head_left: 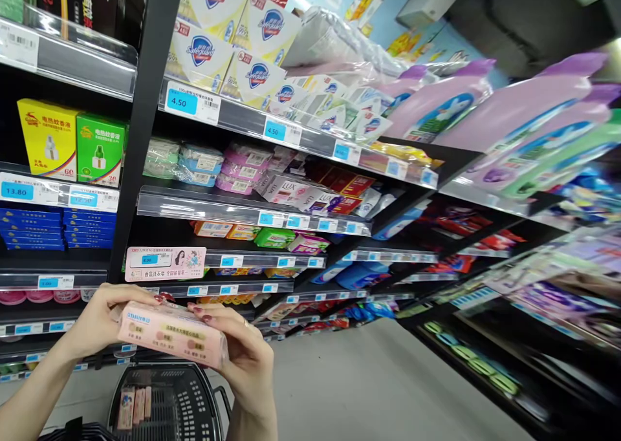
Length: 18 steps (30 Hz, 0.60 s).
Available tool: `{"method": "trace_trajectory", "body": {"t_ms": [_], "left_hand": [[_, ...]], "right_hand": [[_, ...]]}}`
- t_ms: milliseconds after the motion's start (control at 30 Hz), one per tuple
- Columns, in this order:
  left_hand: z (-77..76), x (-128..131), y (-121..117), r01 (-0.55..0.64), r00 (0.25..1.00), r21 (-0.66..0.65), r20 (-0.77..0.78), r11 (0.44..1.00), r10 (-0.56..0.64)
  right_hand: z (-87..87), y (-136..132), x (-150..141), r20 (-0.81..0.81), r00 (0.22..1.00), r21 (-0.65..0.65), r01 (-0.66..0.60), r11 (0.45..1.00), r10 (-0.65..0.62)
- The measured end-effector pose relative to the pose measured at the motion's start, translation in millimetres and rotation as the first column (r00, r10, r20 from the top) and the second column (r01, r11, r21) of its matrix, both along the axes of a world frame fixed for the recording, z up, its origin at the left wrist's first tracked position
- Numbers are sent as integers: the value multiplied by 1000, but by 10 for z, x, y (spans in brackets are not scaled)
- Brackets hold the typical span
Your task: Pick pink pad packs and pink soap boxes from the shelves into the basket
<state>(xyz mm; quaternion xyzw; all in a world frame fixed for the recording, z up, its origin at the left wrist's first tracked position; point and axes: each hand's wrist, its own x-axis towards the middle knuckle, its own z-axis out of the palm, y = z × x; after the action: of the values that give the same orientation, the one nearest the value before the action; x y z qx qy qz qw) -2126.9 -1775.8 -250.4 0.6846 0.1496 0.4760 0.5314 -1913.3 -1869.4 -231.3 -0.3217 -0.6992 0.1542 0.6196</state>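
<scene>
Both my hands hold a pink soap pack (172, 336) in clear wrap, level above a black shopping basket (187, 405). My left hand (99, 321) grips its left end, fingers over the top. Round the right end closes my right hand (247, 350), with dark red nails showing on the top edge. Printed Chinese text covers the side of the pack turned toward me. In the basket below lie several similar pink packs (134, 407), toward its left side. Behind the pack, a pink shelf sign (165, 264) hangs on the shelf edge.
Shelves ahead carry white Safeguard soap boxes (200, 52), LUX soap packs (291, 192) and yellow and green mosquito-repellent boxes (48, 140). Large pink detergent bottles (528, 121) stand upper right, blurred. Grey floor (349, 383) runs along the aisle to the right.
</scene>
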Motion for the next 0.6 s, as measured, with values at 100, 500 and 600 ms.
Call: {"method": "trace_trajectory", "body": {"t_ms": [100, 500, 600], "left_hand": [[-63, 43, 63, 61, 998, -46, 26, 997, -60], [-711, 422, 302, 597, 795, -563, 511, 571, -326], [-880, 467, 337, 619, 778, -563, 532, 548, -333]], "right_hand": [[-22, 27, -1, 28, 1000, 69, 12, 998, -14], [-2, 48, -322, 118, 917, 155, 362, 919, -381], [35, 54, -390, 141, 885, 129, 428, 895, -444]]}}
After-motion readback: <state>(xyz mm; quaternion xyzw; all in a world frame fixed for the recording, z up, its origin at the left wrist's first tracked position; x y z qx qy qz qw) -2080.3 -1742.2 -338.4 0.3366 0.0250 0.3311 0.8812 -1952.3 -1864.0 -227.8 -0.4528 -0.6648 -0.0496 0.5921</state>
